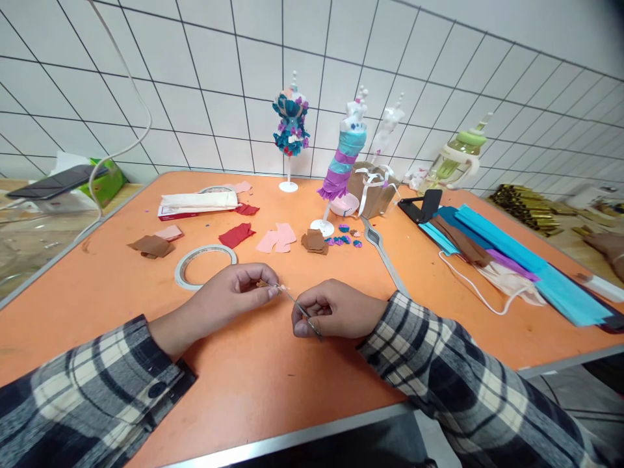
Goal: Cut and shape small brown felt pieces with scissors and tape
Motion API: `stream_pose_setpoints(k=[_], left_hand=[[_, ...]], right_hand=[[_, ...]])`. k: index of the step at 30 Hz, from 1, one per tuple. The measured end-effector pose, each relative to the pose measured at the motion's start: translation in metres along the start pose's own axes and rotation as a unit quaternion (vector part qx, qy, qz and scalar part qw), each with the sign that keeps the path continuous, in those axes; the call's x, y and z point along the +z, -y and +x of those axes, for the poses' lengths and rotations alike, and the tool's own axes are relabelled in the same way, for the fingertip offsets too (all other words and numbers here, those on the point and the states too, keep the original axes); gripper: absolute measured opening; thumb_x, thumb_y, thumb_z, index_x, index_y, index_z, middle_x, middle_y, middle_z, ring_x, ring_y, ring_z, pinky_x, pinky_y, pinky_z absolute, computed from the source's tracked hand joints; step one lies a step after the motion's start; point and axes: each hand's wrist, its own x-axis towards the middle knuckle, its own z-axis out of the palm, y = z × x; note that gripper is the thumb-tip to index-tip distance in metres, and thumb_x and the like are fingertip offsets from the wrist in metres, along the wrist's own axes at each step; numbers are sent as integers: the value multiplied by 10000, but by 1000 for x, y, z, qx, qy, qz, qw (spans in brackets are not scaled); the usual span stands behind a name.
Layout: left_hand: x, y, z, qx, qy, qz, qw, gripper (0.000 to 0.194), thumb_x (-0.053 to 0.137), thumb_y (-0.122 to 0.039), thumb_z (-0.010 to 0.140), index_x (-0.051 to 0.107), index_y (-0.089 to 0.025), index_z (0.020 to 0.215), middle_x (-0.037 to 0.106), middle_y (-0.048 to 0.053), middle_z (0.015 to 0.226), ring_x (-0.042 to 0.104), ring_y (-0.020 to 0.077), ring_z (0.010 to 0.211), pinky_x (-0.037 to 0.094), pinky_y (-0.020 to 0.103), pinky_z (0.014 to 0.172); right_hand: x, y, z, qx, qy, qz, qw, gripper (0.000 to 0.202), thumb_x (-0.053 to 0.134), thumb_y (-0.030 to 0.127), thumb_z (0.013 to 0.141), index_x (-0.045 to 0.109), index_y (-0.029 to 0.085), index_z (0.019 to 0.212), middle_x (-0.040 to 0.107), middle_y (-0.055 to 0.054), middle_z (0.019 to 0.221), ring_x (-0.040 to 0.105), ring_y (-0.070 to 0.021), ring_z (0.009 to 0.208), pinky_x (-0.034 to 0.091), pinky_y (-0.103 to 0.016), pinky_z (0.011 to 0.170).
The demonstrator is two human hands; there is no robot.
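Above the middle of the orange table (pixel 244 383), my left hand (pixel 234 291) is closed in a pinch on a small brown and pale pink scrap (pixel 266 284) that looks like crepe paper. My right hand (pixel 336 309) is wrapped round thin metal tweezers (pixel 305 314), whose tip reaches the scrap at my left fingertips. Just behind my left hand lies a roll of tape (pixel 182 270). Beyond both hands are pink pieces (pixel 277 238), a red piece (pixel 236 234), a brown stack (pixel 314 242) and several small blue-purple bits (pixel 341 240).
A teal-dressed mannequin (pixel 291 123) and a blue-purple one (pixel 344 156) stand at the back, beside a brown bag (pixel 375 188) and a pink bowl (pixel 344 205). Blue paper strips (pixel 526 260) lie right. Far right, another person's hand (pixel 607 250) shows. A bottle (pixel 453 159) stands behind.
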Motion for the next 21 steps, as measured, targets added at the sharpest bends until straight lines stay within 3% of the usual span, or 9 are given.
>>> stream_pose_setpoints(k=[21], left_hand=[[0,2,0,-1,-3,6,1000,224,665,-407,778,648,-184,757,640,21,770,584,191,769,456,293,677]], right_hand=[[2,1,1,-4,-3,12,1000,344,700,499,766,648,161,803,585,27,620,578,-110,573,431,-220,576]])
